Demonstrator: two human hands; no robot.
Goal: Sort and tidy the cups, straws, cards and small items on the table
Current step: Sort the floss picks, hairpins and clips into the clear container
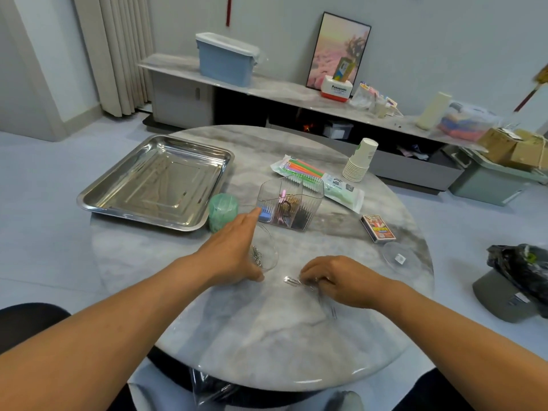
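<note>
Landmark: clear divided organizer [292,203], standing near the middle of the round marble table [267,336], holding clips and small items in its compartments.

- Steel tray [154,185]: left of the organizer, lying flat.
- Green roll [223,212]: between tray and organizer, just beside the tray's near corner.
- Pack of coloured straws [314,179]: behind the organizer to the right, lying flat.
- Stack of paper cups [360,160]: beyond the straws, farther right, upside down.
- Card box [378,229]: right of the organizer, apart from it.
- Clear lid [396,256]: nearer than the card box, at the table's right edge.
- Small clear dish [264,250]: in front of the organizer, holding paper clips.
- Left hand [234,250]: over the dish, fingers straight and together, fingertips reaching the organizer's near corner.
- Right hand [332,278]: in front of the organizer to the right, fingers curled down on loose paper clips [292,280] on the tabletop.
</note>
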